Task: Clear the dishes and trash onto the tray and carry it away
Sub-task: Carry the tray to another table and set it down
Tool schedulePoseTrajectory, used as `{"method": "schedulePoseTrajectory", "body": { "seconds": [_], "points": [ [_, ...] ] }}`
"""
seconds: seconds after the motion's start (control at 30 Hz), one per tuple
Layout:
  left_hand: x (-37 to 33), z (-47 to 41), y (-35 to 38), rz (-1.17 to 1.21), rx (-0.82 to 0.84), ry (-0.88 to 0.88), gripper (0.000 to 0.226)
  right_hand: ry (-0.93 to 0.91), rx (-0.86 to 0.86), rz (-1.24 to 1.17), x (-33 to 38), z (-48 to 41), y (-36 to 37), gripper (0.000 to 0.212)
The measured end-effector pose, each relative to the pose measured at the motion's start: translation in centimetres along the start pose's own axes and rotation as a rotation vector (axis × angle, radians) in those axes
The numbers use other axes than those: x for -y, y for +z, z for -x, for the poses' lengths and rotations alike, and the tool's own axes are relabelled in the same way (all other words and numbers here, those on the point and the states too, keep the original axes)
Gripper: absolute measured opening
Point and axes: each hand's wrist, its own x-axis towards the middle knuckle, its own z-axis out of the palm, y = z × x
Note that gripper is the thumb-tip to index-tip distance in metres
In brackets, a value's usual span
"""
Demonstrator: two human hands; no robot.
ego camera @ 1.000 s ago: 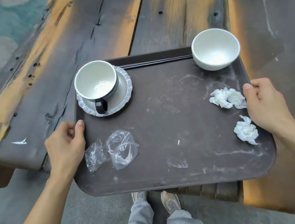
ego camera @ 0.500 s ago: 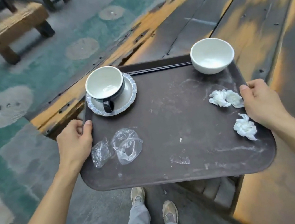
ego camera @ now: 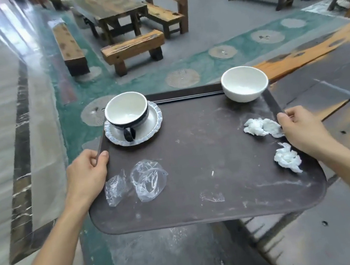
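From the head camera, the dark brown rectangular plastic tray [ego camera: 203,162] is held in the air over the floor, its right side above the edge of the dark plank table [ego camera: 326,93]. The left hand [ego camera: 87,176] has its thumb curled over the tray's left rim, and the right hand [ego camera: 302,130] clamps the right rim with its thumb on top; the fingers beneath are hidden. The white cup with a dark band and handle [ego camera: 127,113] sits on a scalloped white saucer [ego camera: 134,127] at the far left corner, with part of the saucer overlapping the tray's rim. The plain white bowl [ego camera: 244,83] stands in the far right corner against the rim. Any forward tilt could probably slide either off. The crumpled clear plastic wrappers [ego camera: 138,183] and the white tissue wads [ego camera: 265,127] lie loose and weightless; moving air could likely lift them away. Wooden benches [ego camera: 133,47] stand ahead, so the far edge could clip one.
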Motion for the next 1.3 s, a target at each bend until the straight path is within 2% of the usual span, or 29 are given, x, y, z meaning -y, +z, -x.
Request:
{"method": "schedulePoseTrajectory", "body": {
  "seconds": [0.17,0.3,0.37,0.63,0.97,1.3],
  "points": [
    [4.5,-0.1,-6.5,-0.026,-0.102,-0.075,0.028,-0.079,0.061,0.008,7.5,-0.5,4.0,0.033],
    [9.3,-0.5,-11.6,-0.047,-0.183,-0.154,0.031,-0.230,0.081,0.052,13.8,0.4,7.7,0.044],
    [11.5,-0.9,-14.1,-0.061,-0.216,-0.181,0.032,-0.267,0.095,0.058,16.7,1.2,9.7,0.041],
    [19.8,-2.9,-22.3,-0.097,-0.219,-0.256,0.034,-0.353,0.165,0.072,25.1,3.2,18.1,0.036],
    [26.1,-6.9,-26.7,-0.061,-0.255,-0.304,0.027,-0.406,0.188,0.067,32.3,3.9,24.8,0.044],
    [27.9,-13.6,-25.7,-0.096,-0.261,-0.320,0.019,-0.417,0.213,0.061,37.0,-0.9,29.4,0.044]
  ]
}}
